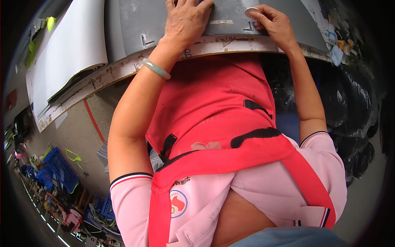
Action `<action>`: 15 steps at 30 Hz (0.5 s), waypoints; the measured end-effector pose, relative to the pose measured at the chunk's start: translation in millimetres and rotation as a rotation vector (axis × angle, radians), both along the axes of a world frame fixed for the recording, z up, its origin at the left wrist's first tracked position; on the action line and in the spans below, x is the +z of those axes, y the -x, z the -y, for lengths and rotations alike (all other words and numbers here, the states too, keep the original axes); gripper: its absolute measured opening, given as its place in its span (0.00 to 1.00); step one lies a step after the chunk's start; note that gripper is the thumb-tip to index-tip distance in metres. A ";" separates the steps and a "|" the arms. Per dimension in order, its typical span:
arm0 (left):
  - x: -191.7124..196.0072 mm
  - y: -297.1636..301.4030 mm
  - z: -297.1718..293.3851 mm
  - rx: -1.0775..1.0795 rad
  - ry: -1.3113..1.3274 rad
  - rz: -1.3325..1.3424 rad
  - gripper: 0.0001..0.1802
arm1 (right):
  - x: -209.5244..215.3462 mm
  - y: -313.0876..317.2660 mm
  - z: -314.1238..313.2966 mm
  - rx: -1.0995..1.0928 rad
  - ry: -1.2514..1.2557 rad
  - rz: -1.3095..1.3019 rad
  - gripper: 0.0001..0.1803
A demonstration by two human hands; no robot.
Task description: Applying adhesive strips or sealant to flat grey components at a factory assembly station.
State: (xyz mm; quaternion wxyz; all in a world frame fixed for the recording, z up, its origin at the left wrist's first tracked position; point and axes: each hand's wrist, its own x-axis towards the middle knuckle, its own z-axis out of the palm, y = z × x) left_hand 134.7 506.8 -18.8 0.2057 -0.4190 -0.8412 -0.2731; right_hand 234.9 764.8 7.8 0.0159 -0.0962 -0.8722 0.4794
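My left hand (187, 20) rests on a dark grey sheet (140, 20) at the table's near side, fingers apart and partly cut off by the top edge. A pale bangle sits on that wrist. My right hand (277, 26) is closed around a flat white disc (251, 12), pinched between thumb and fingers just over the sheet. Black L-shaped corner marks (146, 40) show near the sheet's front edge. Between my hands lies a short strip of beige tape (221, 22).
A thick white sheet (78, 49) with a curled edge lies on the table at left. The worn table edge (123, 70) runs before my red apron (214, 99). Black plastic bags (349, 103) pile at right; blue crates (61, 168) stand on the floor at lower left.
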 end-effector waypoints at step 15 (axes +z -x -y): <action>7.0 -7.6 -8.4 0.031 0.089 0.105 0.12 | 22.6 -22.4 7.0 0.326 -0.492 -0.181 0.08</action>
